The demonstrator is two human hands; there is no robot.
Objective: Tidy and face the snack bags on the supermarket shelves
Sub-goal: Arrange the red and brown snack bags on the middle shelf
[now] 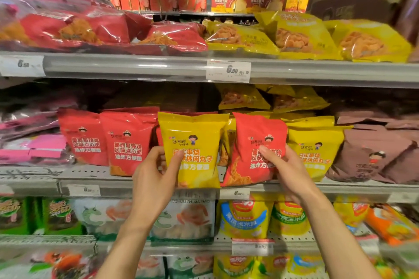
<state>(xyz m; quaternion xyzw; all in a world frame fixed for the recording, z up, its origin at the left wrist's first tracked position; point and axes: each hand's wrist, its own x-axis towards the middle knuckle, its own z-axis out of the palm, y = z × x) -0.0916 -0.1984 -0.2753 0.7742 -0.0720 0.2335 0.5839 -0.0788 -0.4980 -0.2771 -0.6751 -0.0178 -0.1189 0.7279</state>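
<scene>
On the middle shelf (34, 180) my left hand (156, 174) grips a yellow snack bag (192, 133) upright by its lower left side, label facing me. My right hand (288, 170) holds a red snack bag (251, 133) next to it, tilted slightly to the left. Two more red bags (104, 138) stand upright left of the yellow one. Another yellow bag (315, 142) stands right of the red one, partly behind my right hand. Several yellow bags lie loose further back on this shelf.
Brown bags (371, 154) lie at the right end of the middle shelf, pink packs (34, 145) at the left. The upper shelf holds red bags (90, 27) and yellow bags (306, 36) lying flat. Lower shelves carry green, white and yellow snack bags. Price tags line the shelf edges.
</scene>
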